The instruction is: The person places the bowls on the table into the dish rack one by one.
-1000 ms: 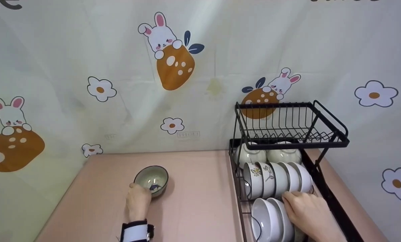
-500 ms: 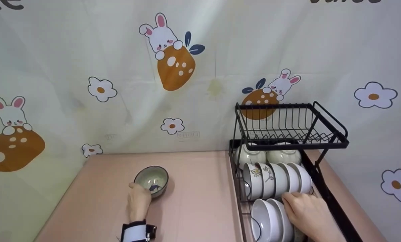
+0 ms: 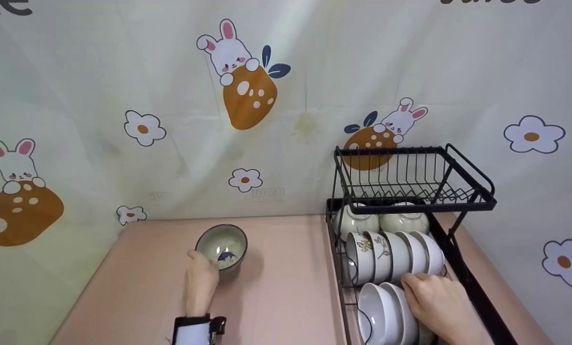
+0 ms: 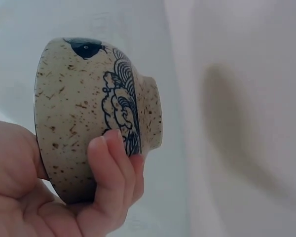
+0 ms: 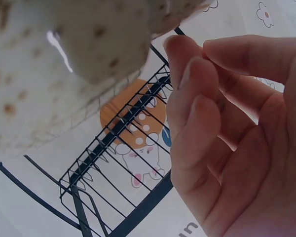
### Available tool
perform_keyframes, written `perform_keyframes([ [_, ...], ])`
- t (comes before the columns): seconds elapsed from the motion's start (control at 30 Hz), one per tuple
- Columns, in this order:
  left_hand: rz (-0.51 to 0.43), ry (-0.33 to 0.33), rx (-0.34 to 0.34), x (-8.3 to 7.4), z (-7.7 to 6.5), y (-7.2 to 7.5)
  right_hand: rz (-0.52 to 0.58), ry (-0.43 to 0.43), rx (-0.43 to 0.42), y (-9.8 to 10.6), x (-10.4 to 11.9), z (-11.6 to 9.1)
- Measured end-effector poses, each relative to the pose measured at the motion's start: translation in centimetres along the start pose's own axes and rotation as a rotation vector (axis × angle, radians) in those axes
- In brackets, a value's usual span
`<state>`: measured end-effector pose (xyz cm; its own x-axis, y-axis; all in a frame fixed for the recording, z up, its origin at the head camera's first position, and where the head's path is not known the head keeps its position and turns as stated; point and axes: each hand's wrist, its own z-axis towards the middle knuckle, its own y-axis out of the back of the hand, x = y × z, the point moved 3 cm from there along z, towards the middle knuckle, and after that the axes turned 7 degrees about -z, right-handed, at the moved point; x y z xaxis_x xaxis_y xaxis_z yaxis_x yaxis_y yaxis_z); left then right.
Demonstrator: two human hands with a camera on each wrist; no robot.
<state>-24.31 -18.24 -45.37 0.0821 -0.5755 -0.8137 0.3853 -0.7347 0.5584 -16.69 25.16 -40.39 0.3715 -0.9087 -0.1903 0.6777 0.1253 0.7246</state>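
Note:
My left hand (image 3: 202, 278) grips a small bowl (image 3: 223, 249) at its left side in the head view. In the left wrist view the bowl (image 4: 84, 113) is beige with brown speckles and a dark blue wave pattern, with fingers (image 4: 108, 173) curled against its outside. A shadow lies beside it on the pink table. My right hand (image 3: 439, 297) stays over the near right part of the dish rack, close to the white bowls (image 3: 382, 311). The right wrist view shows its fingers (image 5: 197, 118) loosely curled, thumb near the index fingertip, nothing between them. A speckled bowl (image 5: 64, 64) is close beside them.
The black two-tier dish rack (image 3: 422, 209) stands at the right of the pink table (image 3: 286, 278). Its lower tier holds several upright white bowls (image 3: 398, 254) and pale upturned bowls (image 3: 358, 220) behind them. A printed cloth (image 3: 305, 72) hangs along the back.
The left hand and the bowl have moved up and slightly right in the head view, and the bowl's shadow has spread away from it. The right hand has stayed in place.

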Motion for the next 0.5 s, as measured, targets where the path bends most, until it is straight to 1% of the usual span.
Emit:
perform_keyframes([
  [0.1, 0.002, -0.055, 0.011, -0.9, -0.4, 0.0, -0.001, 0.007, -0.002, 0.0, 0.0, 0.0],
  [0.2, 0.002, -0.079, 0.034, -1.7, -0.7, -0.2, 0.01, 0.009, 0.001, -0.1, 0.0, 0.0],
  [0.3, 0.003, -0.109, 0.04, -2.4, -1.1, -0.5, 0.021, 0.008, 0.001, -0.1, 0.0, 0.0],
  [0.4, -0.016, -0.15, 0.047, -3.3, -1.5, -0.9, 0.029, 0.005, 0.003, -0.1, 0.0, 0.0],
  [0.5, -0.054, -0.186, 0.071, -4.2, -1.9, -1.4, 0.033, 0.002, 0.004, 0.0, 0.1, 0.1],
])
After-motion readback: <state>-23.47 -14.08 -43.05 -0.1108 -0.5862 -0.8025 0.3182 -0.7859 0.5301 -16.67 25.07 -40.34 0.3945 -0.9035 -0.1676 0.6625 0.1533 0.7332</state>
